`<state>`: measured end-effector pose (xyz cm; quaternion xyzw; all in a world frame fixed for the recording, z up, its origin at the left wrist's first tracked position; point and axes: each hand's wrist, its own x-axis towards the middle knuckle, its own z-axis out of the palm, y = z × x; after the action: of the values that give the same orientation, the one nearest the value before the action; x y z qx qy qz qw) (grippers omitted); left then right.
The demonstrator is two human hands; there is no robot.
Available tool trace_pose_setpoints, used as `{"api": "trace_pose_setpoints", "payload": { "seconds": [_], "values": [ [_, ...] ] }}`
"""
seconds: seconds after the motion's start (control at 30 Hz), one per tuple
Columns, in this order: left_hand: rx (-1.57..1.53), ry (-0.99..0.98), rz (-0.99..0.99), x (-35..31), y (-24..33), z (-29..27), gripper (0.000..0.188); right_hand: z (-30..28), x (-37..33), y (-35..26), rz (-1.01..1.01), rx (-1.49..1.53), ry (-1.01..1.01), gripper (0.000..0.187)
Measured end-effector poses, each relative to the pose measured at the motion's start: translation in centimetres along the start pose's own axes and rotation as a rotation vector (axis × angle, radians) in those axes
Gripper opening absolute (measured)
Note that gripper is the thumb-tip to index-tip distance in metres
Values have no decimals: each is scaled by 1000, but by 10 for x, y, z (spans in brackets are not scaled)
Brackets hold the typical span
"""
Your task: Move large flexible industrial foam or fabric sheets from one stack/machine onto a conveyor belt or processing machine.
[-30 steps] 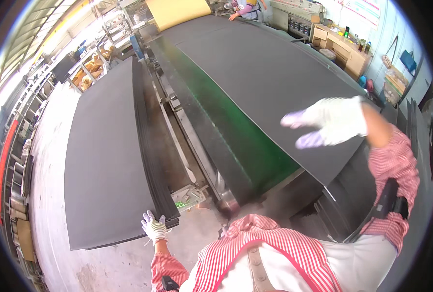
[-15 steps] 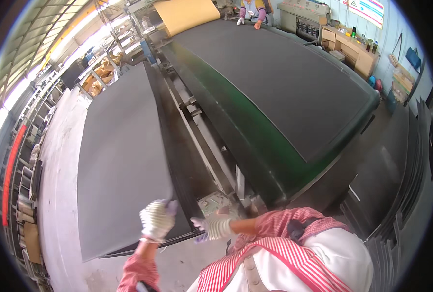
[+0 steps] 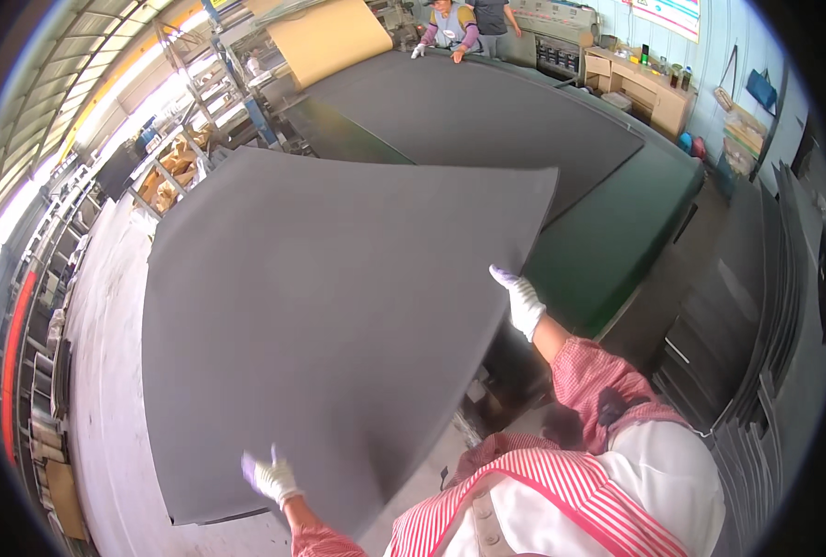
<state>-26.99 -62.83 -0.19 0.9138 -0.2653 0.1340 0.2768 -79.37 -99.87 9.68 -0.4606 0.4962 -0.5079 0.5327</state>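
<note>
A large flexible dark grey sheet (image 3: 320,278) spreads before me, its right part raised and bowed, reaching over the near part of a green-topped table (image 3: 608,232). My right hand (image 3: 526,304), in a white glove with purple fingertips, grips the sheet's right edge, thumb on top and the other fingers hidden. My left hand (image 3: 273,478), gloved alike, is over the sheet near its front edge, two fingers spread apart. On the table, farther off, lies another dark sheet (image 3: 468,102). Whatever is under the raised sheet is mostly hidden.
At the table's far end a person (image 3: 450,32) has both hands at the far sheet, with another person (image 3: 492,23) behind. A tan sheet (image 3: 329,42) slopes beside them. Dark sheets (image 3: 756,297) stand at right. A wooden desk (image 3: 654,93) stands by the wall; racks (image 3: 51,371) line the left.
The dark grey sheet's right side has risen and swung right over the table. My hands have moved apart, the right one up and rightward. The table's sheet has slid toward the far end.
</note>
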Motion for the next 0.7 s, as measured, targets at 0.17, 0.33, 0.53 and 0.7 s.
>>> {"api": "trace_pose_setpoints", "payload": {
  "seconds": [0.17, 0.33, 0.53, 0.7],
  "values": [
    [-208, -320, -691, -83, 16, -46, 81, -43, 12, -38, 233, 62, -104, 32],
    [-1093, -692, -952, -101, 51, -77, 67, -75, 49, -151, 166, 141, -91, 32],
    [-1460, -759, -755, -126, 213, -77, 40, -180, 107, -262, 105, 202, -156, 34],
    [-1674, -1074, -463, -149, 313, -12, 31, -300, 84, -355, -205, -135, 119, 25]
  ]
}}
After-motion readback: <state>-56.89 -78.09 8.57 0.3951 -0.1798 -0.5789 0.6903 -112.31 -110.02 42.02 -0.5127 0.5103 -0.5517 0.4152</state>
